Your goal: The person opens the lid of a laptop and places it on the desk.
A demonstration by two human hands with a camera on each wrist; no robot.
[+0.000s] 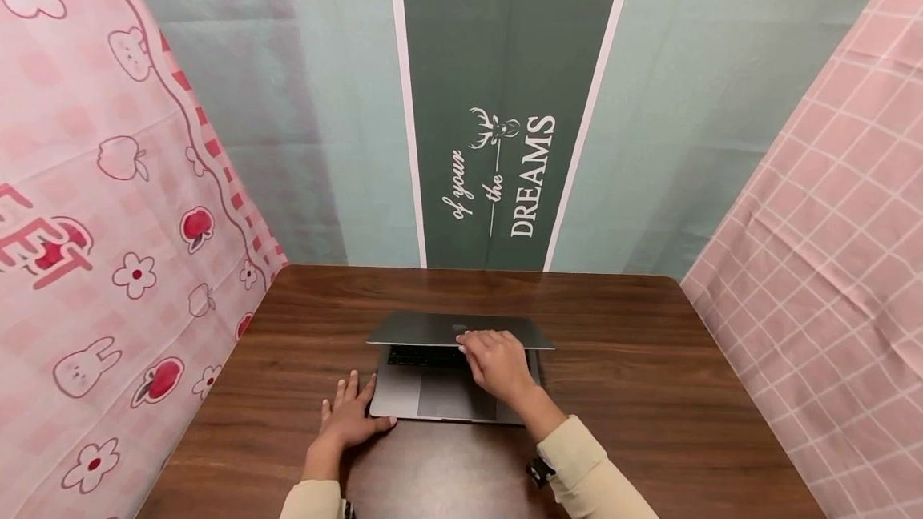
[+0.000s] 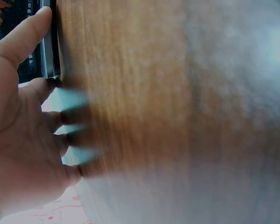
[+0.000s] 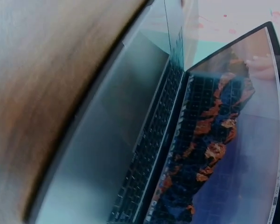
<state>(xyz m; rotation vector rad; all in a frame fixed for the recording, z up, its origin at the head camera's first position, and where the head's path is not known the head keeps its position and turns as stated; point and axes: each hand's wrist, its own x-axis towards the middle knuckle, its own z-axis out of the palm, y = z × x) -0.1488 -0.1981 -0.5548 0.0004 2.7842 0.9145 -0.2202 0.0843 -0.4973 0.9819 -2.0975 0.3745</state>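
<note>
On a wooden table [image 1: 642,399] before printed hangings [image 1: 346,102], holds a partly open laptop [image 1: 399,391], mid-table, by its lid [image 1: 414,330] in the grip of the right hand [image 1: 499,363]; rests the left hand [image 1: 348,416], with grip released and fingers spread, at the near left corner.

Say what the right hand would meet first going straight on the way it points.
The laptop lid, most likely: the right hand grips its edge, though depth beyond is hard to judge.
</note>
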